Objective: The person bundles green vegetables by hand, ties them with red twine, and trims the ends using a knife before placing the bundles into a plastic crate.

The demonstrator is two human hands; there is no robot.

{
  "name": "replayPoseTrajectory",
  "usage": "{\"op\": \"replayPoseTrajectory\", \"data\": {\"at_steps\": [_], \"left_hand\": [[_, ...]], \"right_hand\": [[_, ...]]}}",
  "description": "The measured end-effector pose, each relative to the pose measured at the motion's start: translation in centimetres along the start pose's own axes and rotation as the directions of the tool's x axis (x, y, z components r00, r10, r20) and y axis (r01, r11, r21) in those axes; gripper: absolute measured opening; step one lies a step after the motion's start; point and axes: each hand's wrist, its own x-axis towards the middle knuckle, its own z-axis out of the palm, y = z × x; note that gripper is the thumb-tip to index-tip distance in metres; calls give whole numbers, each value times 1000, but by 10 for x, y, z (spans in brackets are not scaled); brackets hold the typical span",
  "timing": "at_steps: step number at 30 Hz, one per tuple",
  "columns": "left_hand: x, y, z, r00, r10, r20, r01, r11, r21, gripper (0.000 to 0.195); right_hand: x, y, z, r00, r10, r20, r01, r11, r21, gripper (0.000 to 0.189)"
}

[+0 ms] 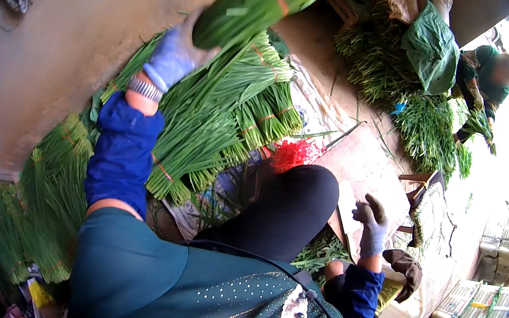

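My left hand (179,51), in a blue and white work glove, grips a thick bundle of long green leaf vegetables, like garlic chives (257,6), bound with an orange-brown band and held above a pile. Beneath it lie several banded green bundles (203,136) with pale stem ends. My right hand (373,218), gloved with dark fingertips, is raised to the right of my bent knee, fingers partly curled, with nothing visible in it. A heap of red plastic ties or string (295,155) lies just beyond the knee.
More bundles (53,198) lie at the left by the wall (49,79). Loose greens (426,130) are heaped at upper right, where a co-worker (486,80) holds some. A small stool (420,203) stands right of my knee. Wrapped, strapped packages (473,315) sit at far right.
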Motion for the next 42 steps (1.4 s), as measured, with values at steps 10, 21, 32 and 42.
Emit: {"op": "replayPoseTrajectory", "data": {"at_steps": [10, 21, 32, 42], "left_hand": [[-21, -66, 209, 672, -370, 641, 64, 892, 448, 97], [-71, -77, 375, 559, -433, 707, -363, 639, 678, 95], [-77, -53, 345, 685, -256, 683, -225, 817, 532, 77], [-113, -41, 337, 910, 74, 407, -164, 967, 193, 57]], "right_hand": [[20, 70, -17, 958, 218, -184, -207, 975, 79, 36], [93, 59, 44, 992, 15, 122, 42, 892, -451, 27], [225, 61, 107, 984, -103, 147, 176, 404, -898, 35], [237, 79, 113, 996, 90, 17, -78, 927, -366, 19]]}}
